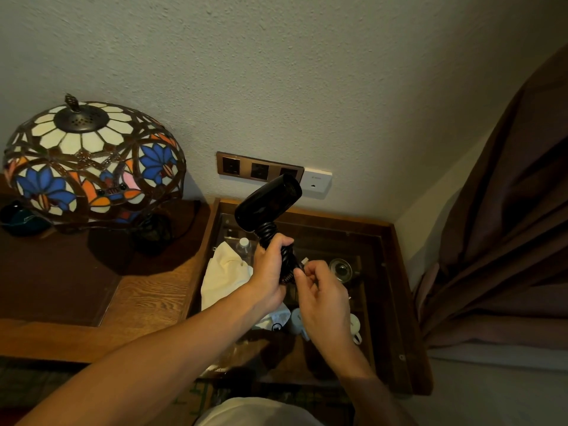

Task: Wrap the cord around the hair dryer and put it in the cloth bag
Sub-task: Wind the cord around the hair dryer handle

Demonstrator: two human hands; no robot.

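Near the centre of the frame, the left hand [269, 273] is gripping the handle of the black hair dryer [268, 202], holding it upright with the barrel pointing toward the upper right. The cord [266, 231] is already lying in coils around the handle, so the wrapping is looking nearly done. The right hand [321, 295] is pinching the plug end [302, 262] just beside the handle (whether it is being tucked in cannot be told). The cream cloth bag [224, 273] is lying below and to the left, on the glass-topped table [396, 272]; bagging is still waiting.
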